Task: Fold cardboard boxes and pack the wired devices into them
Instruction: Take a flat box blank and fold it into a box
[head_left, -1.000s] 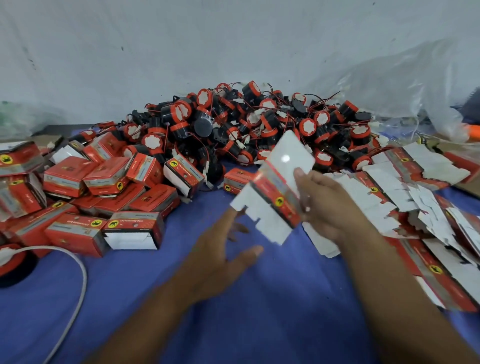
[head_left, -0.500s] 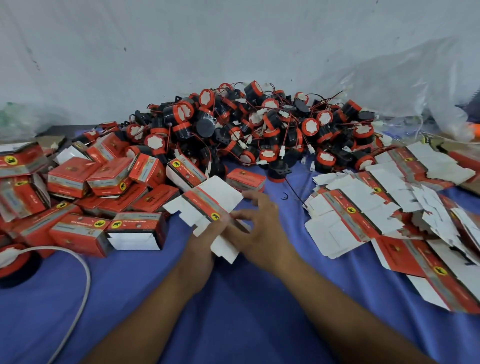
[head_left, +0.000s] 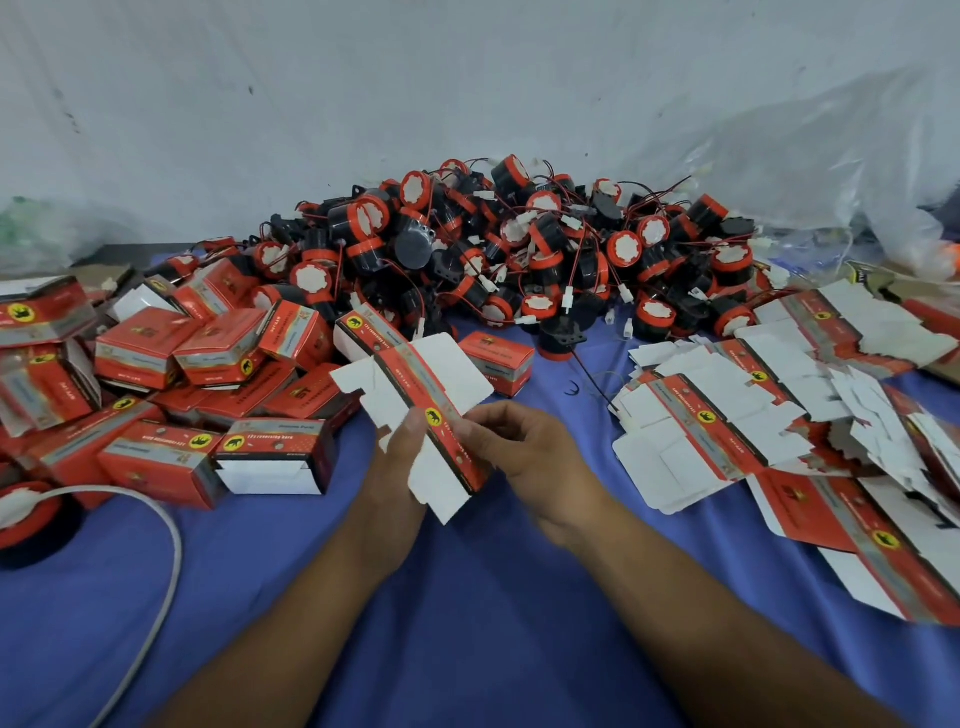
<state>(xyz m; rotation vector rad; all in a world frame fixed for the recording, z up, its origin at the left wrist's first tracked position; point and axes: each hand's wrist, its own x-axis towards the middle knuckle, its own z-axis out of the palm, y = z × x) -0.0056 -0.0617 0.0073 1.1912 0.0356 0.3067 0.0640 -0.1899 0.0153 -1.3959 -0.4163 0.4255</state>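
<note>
I hold one flat, unfolded red-and-white cardboard box (head_left: 415, 400) above the blue cloth at centre. My left hand (head_left: 400, 462) grips its lower left part, thumb on the printed face. My right hand (head_left: 524, 457) pinches its right edge with curled fingers. A big heap of black-and-orange wired devices (head_left: 519, 249) lies behind, against the wall. More flat box blanks (head_left: 727, 431) are spread out on the right. Folded red boxes (head_left: 208, 364) are piled on the left.
A blue cloth (head_left: 467, 623) covers the table. A white cable (head_left: 161, 561) curves from a red-and-black roll (head_left: 31, 519) at the left edge. Clear plastic bags (head_left: 831, 171) lie at the back right. One folded box (head_left: 496, 364) sits just behind my hands.
The flat box came from the right pile to the centre in my right hand. My left hand took hold of it, and both hands now hold it a little nearer to me.
</note>
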